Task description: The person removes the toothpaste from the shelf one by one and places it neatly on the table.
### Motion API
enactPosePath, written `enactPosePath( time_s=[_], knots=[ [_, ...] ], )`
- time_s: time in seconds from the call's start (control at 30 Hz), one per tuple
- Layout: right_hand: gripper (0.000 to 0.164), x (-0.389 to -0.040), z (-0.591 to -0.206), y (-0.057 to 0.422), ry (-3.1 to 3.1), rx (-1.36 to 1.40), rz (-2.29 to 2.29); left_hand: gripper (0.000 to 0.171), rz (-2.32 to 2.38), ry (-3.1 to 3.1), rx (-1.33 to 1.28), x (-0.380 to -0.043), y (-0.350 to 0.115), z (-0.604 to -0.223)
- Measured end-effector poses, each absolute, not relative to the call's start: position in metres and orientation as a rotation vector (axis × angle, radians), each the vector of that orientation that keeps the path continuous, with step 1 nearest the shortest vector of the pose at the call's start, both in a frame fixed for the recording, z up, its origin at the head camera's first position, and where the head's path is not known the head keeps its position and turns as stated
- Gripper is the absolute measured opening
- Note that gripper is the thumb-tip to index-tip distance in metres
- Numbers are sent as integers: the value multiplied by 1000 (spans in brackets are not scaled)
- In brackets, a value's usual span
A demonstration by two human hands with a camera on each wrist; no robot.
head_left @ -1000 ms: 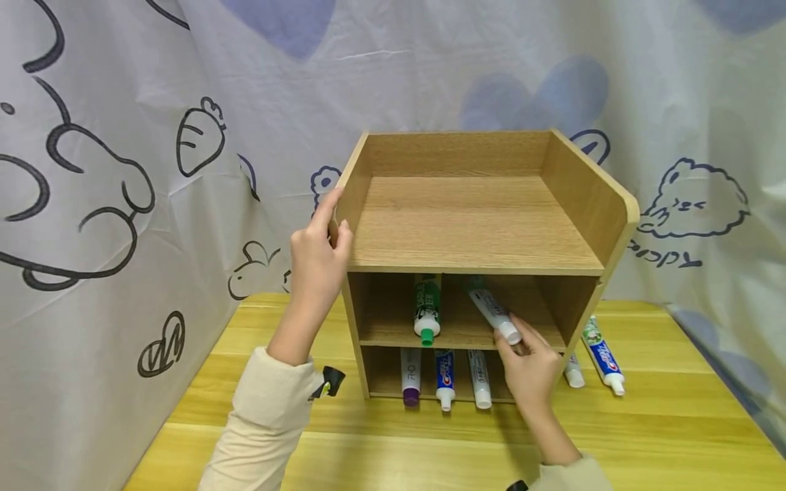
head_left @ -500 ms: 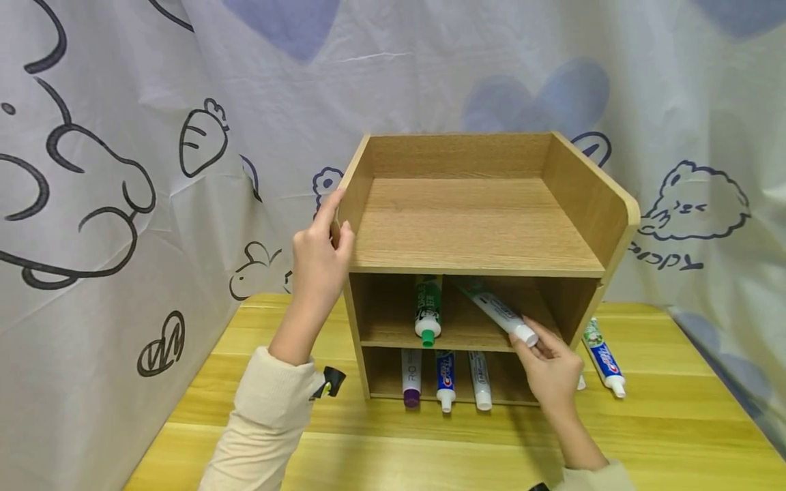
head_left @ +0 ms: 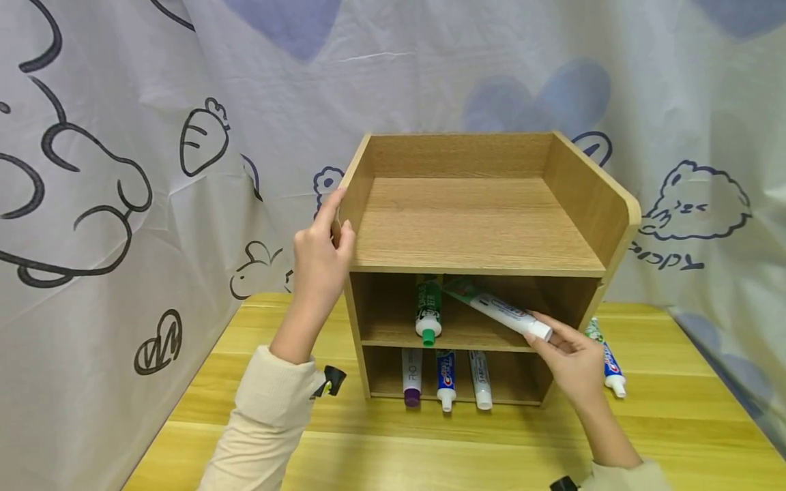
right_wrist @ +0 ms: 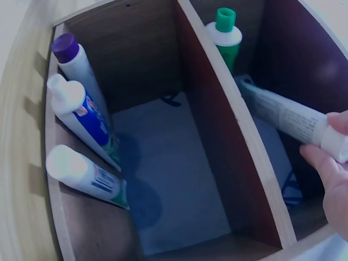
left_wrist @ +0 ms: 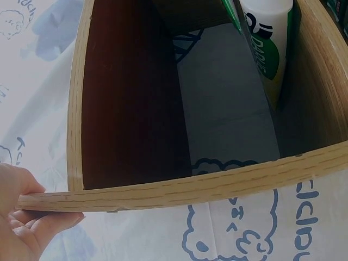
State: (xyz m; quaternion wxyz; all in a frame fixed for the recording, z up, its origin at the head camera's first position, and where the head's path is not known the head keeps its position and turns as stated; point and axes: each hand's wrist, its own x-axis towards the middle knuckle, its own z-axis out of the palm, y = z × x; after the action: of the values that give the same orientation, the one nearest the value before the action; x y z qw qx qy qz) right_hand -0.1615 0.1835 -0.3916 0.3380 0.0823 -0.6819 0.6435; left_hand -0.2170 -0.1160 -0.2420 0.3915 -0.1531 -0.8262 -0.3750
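Note:
My right hand (head_left: 574, 361) pinches a white and green toothpaste tube (head_left: 506, 314) near its white cap. The tube lies slanted across the middle compartment, its green tail deep inside near an upright-printed green toothpaste tube (head_left: 428, 307) with a green cap. In the right wrist view, thumb and finger close on the held tube (right_wrist: 293, 117) by the cap. My left hand (head_left: 321, 256) grips the left side panel of the wooden desktop shelf (head_left: 473, 225). The left wrist view shows that hand (left_wrist: 27, 212) with thumb and fingers on either side of the panel's edge.
On the bottom level lie a purple-capped tube (head_left: 411, 375), a blue and white tube (head_left: 445, 378) and a white-capped tube (head_left: 480, 378), caps facing out. Right of the shelf, another blue and white toothpaste tube (head_left: 613, 372) lies on the wooden table (head_left: 393, 450). A patterned curtain (head_left: 430, 75) hangs behind.
My right hand has moved right, drawing the cap end of the white and green tube with it, so the tube slants more. My left hand stays on the shelf's side panel.

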Motion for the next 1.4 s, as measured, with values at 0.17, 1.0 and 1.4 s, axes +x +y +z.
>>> enactPosePath(
  time_s=[0.17,1.0,1.4],
  knots=[
    [28,-157,-387,195,-1826,222,1779,43,-959,-2096,-392,-217,-116,-242],
    [38,-144,-373,239,-1741,569,2031,41,-939,-2073,-371,-217,-117,-243],
    [42,-138,-376,259,-1742,658,2116,42,-941,-2092,-369,-219,-116,-243]
  ],
)
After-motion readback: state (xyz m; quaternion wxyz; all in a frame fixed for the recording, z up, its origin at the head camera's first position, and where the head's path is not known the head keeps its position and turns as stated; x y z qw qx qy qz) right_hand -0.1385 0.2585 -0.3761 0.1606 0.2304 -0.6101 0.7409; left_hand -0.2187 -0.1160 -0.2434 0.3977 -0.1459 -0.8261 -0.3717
